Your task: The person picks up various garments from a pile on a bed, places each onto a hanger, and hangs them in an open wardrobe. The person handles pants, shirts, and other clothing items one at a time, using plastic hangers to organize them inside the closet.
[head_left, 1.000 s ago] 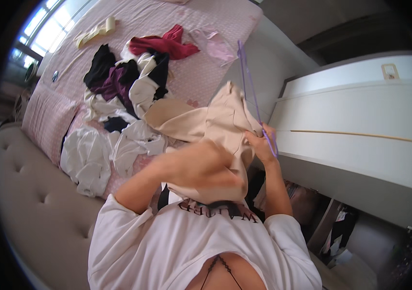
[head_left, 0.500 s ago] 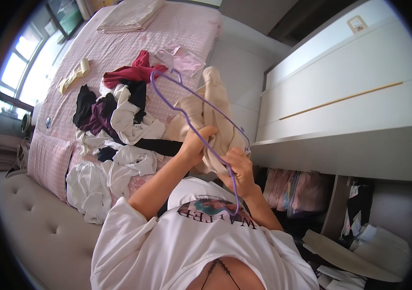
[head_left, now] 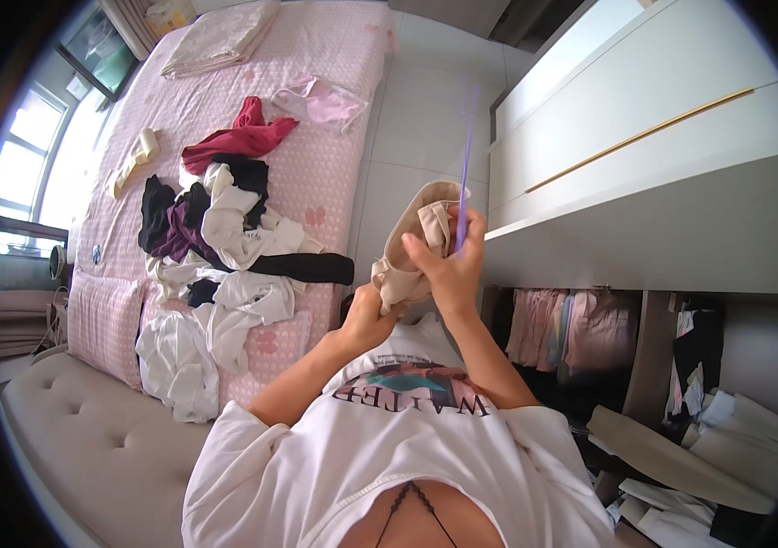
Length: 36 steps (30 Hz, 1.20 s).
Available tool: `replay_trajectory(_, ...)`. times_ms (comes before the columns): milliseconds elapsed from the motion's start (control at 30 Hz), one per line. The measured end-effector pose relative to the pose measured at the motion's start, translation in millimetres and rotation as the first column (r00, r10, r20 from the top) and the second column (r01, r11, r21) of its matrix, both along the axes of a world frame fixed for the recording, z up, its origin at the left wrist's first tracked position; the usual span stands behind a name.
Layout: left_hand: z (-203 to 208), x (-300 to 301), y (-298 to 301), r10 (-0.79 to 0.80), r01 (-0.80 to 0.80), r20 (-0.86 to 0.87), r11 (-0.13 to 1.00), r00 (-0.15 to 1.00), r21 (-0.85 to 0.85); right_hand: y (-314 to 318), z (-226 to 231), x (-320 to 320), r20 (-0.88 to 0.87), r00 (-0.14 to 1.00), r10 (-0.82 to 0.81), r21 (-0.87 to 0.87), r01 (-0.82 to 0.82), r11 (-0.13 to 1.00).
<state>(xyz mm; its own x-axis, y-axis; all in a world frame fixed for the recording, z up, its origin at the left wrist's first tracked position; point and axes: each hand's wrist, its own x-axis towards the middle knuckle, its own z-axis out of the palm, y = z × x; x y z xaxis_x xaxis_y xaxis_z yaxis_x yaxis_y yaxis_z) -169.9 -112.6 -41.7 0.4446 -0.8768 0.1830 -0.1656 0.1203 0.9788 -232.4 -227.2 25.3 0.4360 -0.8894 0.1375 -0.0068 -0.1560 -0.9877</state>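
Note:
In front of my chest is a beige garment [head_left: 402, 279], apparently trousers, with its wide waistband opening facing up. My left hand [head_left: 369, 320] grips its near left edge, fingers partly hidden behind the cloth. On the far right side, my right hand [head_left: 455, 267] is closed on the waistband, with the thumb lying over the fabric. A purple clothes hanger [head_left: 465, 173] rises from the right hand. It appears nearly edge-on and blurred, so its shape is hard to make out.
To the left, a bed with a pink patterned sheet [head_left: 320, 173] bears a heap of white, black and purple clothes [head_left: 233, 228] and a red garment [head_left: 238, 144]. Behind it lies a folded cover [head_left: 222, 38]. A white cabinet [head_left: 608, 173] and an open wardrobe with hanging clothes [head_left: 571, 333] stand right.
The hanger has swung from across the garment to nearly edge-on at the right. The trousers have turned so their waistband opening shows. The view has shifted slightly.

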Motion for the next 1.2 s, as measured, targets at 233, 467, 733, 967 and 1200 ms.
replay_trajectory(233, 6, -9, 10, -0.06, 0.084, -0.271, 0.993, 0.961, 0.079, 1, -15, -21, 0.079, 0.996, -0.043, 0.187, 0.028, 0.982)
replay_trajectory(467, -11, 56, 13, 0.397, -0.319, -0.557, 0.918, 0.729, 0.237, -15, 6, -41, 0.207, 0.969, -0.138, 0.056, 0.129, 0.99)
replay_trajectory(733, 49, 47, -11, 0.246, -0.287, -0.858, 0.95, 0.452, 0.122, 22, 31, -11, 0.12, 0.992, -0.034, -0.04, 0.039, 0.998)
replay_trajectory(967, 40, 27, -14, -0.141, 0.096, -0.702, 0.99, 0.698, -0.103, 44, 25, 3, 0.297, 0.949, 0.107, 0.238, -0.182, 0.954)
replay_trajectory(1200, 56, 26, -16, -0.18, 0.18, -0.477, 0.983, 0.86, -0.046, 30, 37, -9, 0.243, 0.933, 0.265, 0.231, -0.321, 0.918)
